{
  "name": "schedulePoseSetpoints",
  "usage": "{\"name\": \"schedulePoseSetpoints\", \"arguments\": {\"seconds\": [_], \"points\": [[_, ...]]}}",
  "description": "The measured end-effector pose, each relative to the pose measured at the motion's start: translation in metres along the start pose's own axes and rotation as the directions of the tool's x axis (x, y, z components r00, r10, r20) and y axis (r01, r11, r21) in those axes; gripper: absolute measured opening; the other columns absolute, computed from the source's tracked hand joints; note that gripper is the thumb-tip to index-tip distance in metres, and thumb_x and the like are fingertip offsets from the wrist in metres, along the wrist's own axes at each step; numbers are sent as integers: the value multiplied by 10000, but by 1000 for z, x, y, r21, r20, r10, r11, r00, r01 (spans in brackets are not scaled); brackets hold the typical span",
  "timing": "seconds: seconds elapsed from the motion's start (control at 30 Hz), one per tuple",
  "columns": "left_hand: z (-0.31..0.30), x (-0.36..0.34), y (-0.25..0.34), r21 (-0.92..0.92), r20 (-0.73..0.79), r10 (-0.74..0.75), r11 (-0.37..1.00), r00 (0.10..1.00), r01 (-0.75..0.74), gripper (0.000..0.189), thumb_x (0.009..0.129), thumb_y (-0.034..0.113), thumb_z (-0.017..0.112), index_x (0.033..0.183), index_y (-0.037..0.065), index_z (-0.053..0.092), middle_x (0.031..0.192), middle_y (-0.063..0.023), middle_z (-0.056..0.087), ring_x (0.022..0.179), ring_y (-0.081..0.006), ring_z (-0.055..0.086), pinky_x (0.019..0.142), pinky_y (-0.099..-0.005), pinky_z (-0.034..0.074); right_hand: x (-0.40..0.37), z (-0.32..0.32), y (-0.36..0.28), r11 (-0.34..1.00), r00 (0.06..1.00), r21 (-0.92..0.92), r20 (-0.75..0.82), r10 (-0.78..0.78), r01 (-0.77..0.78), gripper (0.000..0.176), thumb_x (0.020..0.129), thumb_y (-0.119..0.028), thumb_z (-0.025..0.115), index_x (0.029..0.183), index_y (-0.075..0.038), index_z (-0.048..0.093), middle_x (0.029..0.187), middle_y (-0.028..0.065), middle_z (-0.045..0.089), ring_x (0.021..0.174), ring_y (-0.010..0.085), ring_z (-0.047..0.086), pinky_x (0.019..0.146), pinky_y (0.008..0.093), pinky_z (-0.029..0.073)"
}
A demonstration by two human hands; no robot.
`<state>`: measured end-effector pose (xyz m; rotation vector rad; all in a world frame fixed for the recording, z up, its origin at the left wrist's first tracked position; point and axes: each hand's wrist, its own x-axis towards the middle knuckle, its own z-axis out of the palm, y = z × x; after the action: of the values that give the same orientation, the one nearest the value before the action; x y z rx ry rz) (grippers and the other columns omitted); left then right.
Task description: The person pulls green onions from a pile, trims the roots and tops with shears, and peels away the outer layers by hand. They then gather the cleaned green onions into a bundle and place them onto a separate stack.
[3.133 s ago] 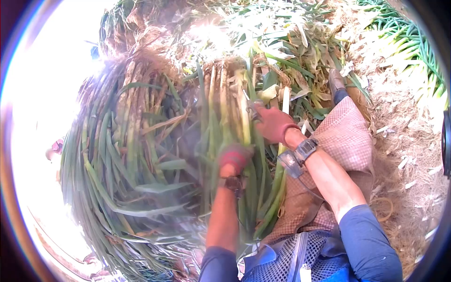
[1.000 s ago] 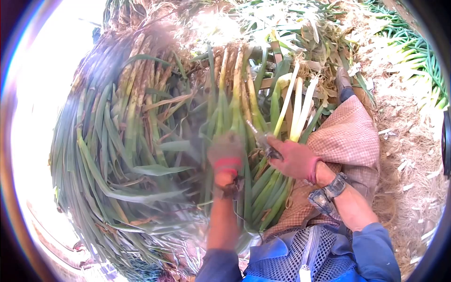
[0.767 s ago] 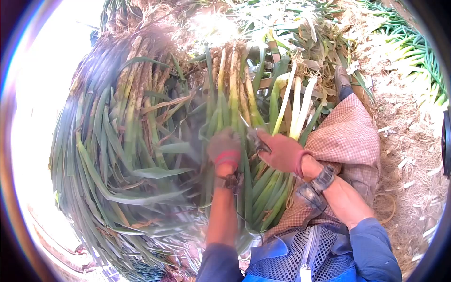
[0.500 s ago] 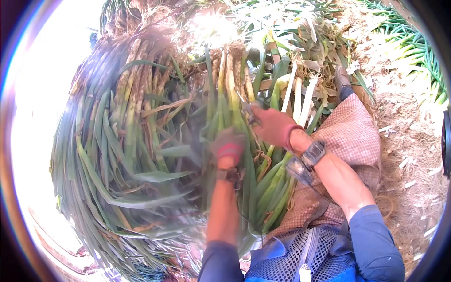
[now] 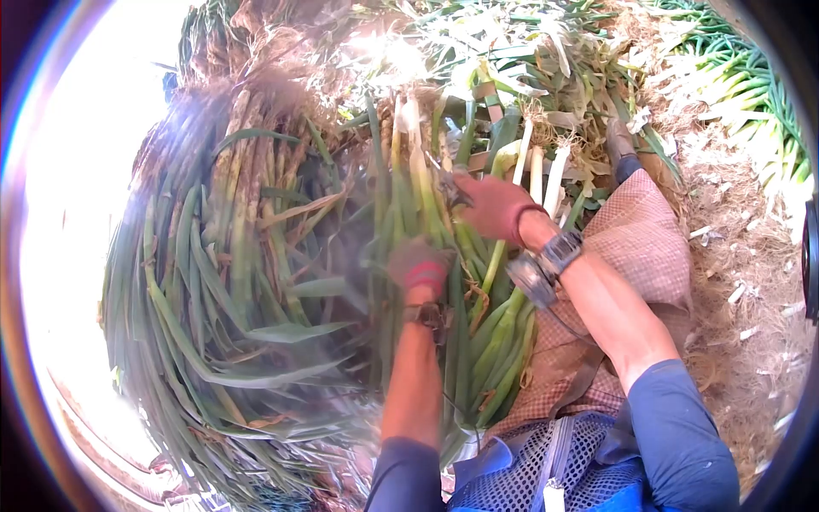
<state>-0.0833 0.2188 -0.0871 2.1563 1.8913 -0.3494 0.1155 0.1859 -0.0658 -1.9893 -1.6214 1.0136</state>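
My left hand (image 5: 418,263), in a reddish glove and somewhat blurred, is closed on the leaves of a few green onions (image 5: 421,183) whose pale lower ends and roots point away from me. Up and to the right, my right hand (image 5: 499,207), also gloved, grips a small metal cutting tool (image 5: 448,183). Its pointed end lies beside the yellowish lower stalks; its exact kind is hard to make out. To the left spreads a large heap of green onions (image 5: 247,256) with dirty stems. Peeled white stalks (image 5: 537,171) lie just right of my right hand.
Checkered cloth (image 5: 636,239) covers my leg, with a shoe (image 5: 620,141) beyond it. Loose leaves and trimmings (image 5: 520,51) pile up at the back. Cleaned green onions (image 5: 751,94) lie at upper right, beside ground strewn with roots (image 5: 742,299).
Both hands have shifted only slightly: the left a little to the right and down, the right marginally nearer to the stalks. The holds look the same, and the view has tilted a little.
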Motion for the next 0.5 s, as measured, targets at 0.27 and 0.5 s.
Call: {"name": "schedulePoseSetpoints", "arguments": {"seconds": [0.27,0.5], "points": [[5,7,-4,-20,120,-18,1000,993,21,492,783,499,820,1035,76,817,1075,-181,787,990,-381,762,845,-467,598,-119,11,3,999,983,6,179,-39,39,625,977,-313,615,1553,-103,498,1124,295,704,1019,447,713,910,514,565],[1,-30,-23,-146,308,76,989,948,-32,531,806,495,809,1016,7,792,1005,-223,776,922,-346,774,796,-469,581,-191,30,13,996,983,-18,165,-87,91,669,972,-326,608,1578,-86,457,1052,294,694,968,477,699,900,539,556]]}}
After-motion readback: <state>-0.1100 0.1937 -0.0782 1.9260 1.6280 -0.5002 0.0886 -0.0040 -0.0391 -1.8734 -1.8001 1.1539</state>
